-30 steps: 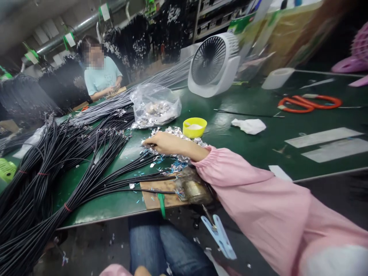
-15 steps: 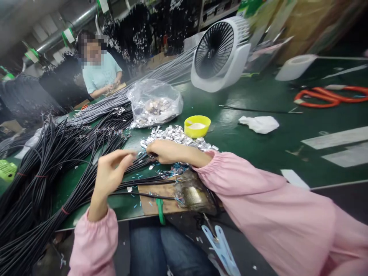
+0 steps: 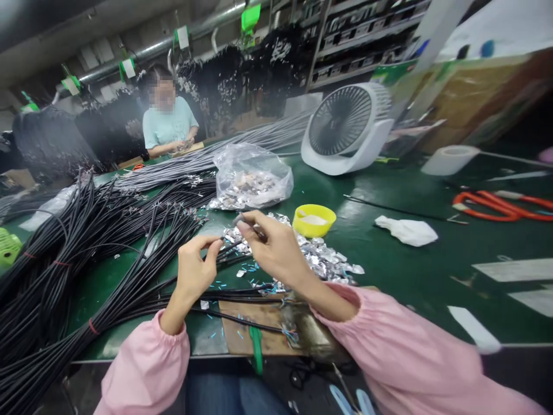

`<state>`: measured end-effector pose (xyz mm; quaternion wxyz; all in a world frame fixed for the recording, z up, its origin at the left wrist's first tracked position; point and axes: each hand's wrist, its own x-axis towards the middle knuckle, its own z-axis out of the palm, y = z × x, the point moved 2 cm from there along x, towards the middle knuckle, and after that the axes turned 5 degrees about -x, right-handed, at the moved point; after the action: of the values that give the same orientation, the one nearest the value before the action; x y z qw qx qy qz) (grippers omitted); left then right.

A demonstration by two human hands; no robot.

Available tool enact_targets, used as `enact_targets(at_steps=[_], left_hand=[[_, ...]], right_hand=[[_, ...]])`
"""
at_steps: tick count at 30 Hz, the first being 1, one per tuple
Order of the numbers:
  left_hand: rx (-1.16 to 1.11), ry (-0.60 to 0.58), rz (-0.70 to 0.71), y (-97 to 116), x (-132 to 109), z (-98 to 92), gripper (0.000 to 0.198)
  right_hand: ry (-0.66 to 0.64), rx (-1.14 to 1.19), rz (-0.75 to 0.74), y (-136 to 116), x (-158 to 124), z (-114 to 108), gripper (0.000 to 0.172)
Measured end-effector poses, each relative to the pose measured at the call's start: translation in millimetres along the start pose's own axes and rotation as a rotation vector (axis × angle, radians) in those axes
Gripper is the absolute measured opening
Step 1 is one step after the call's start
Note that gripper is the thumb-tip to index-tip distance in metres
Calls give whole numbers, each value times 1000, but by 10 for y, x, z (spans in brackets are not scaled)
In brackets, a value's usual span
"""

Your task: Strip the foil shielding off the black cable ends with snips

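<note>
My left hand (image 3: 196, 268) is closed in a pinch, thumb against forefinger, on what looks like a thin black cable near its end. Just to the right and slightly higher, my right hand (image 3: 279, 251) also pinches; a small greyish bit shows at its fingertips, too small to name. Under and beside the hands lies a heap of silvery foil pieces (image 3: 319, 259). Black cables (image 3: 164, 248) run in bundles from the left toward my hands. More cable ends with blue and reddish wires rest on a brown board (image 3: 242, 328) at the table's near edge.
A yellow cup (image 3: 314, 222) of white material stands behind the foil, beside a clear plastic bag (image 3: 254, 176) of pieces. Further back is a white fan (image 3: 345, 129). Orange-handled scissors (image 3: 488, 206) and a white crumpled piece (image 3: 406, 230) lie right. A co-worker (image 3: 170, 124) sits across.
My right hand has lifted from the foil heap, and a small greyish bit now shows at its fingertips. My left thumb and forefinger have closed into a pinch. The view has tilted up.
</note>
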<state>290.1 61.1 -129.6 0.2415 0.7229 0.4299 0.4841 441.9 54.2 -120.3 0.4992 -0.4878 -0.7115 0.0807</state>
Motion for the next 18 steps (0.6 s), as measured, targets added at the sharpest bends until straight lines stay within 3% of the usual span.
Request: enact_targets(at_steps=[5, 11, 15, 18], left_hand=[[-92, 111, -43, 10, -34, -28, 18], [-128, 155, -70, 46, -76, 11, 10], [-164, 141, -107, 67, -82, 28, 13], [-102, 122, -42, 100, -98, 25, 10]], right_hand=[[-172, -260, -31, 70, -68, 51, 12], [51, -176, -52, 13, -129, 15, 38], [196, -367, -249, -82, -186, -22, 34], [234, -505, -424, -134, -210, -52, 28]])
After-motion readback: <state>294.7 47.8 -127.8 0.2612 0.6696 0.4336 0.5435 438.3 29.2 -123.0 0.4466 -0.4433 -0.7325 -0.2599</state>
